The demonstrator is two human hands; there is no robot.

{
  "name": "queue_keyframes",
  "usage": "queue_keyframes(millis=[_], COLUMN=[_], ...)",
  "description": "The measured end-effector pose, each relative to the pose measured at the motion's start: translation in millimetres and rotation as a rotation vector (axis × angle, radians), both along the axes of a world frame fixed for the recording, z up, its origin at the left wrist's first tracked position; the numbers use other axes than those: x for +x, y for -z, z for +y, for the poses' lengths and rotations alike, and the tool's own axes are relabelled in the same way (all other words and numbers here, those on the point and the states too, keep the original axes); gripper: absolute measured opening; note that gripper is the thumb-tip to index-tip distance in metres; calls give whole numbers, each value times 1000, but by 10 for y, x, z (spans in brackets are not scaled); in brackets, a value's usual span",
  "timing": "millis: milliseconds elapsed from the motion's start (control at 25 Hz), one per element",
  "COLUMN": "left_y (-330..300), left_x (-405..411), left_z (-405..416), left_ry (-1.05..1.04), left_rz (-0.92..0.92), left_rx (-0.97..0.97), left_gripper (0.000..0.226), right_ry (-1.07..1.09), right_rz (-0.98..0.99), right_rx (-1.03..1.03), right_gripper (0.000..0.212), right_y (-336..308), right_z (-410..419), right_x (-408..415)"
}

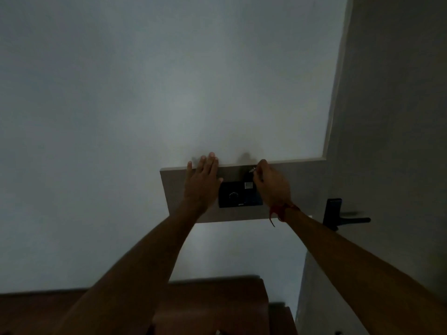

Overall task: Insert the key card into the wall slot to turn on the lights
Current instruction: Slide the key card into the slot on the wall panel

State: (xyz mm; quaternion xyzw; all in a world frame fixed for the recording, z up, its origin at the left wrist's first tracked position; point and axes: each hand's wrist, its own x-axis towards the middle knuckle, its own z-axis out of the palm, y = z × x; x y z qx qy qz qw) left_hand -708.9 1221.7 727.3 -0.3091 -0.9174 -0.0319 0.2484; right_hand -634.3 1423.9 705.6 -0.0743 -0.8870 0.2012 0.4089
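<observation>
The room is dim. A black wall switch plate point(233, 194) with a round dial sits on a grey wall panel point(174, 187). My left hand point(202, 182) rests flat and open on the panel just left of the plate. My right hand point(272, 183) is at the plate's upper right corner, fingers pinched on a small dark key card point(249, 176) with a metal ring at its top. The card's lower end is at the plate's top right, near a pale square; whether it sits in the slot I cannot tell. A red thread circles my right wrist.
A black door handle point(338, 215) sticks out of the grey door point(387, 117) on the right. The pale wall point(145, 93) fills the upper view. Brown wooden furniture point(210, 305) lies below my arms.
</observation>
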Motion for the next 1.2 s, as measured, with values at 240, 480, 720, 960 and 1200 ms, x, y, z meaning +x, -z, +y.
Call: queue_keyframes(millis=[240, 480, 720, 960, 1200], left_y=[9, 25, 53, 157, 242], left_x=[3, -8, -37, -103, -99], left_z=[16, 7, -1, 42, 95], left_ry=[-7, -7, 4, 0, -60], left_rz=[4, 10, 8, 37, 80], left_rx=[2, 7, 16, 47, 43], left_gripper=[68, 68, 68, 71, 66], right_ry=[-80, -150, -179, -224, -135], right_rz=[32, 14, -92, -211, -252], right_rx=[-228, 177, 101, 0, 44], right_gripper=[22, 18, 10, 8, 22], right_y=[106, -50, -216, -423, -279], right_z=[47, 28, 38, 155, 46], right_x=[-4, -104, -227, -262, -204])
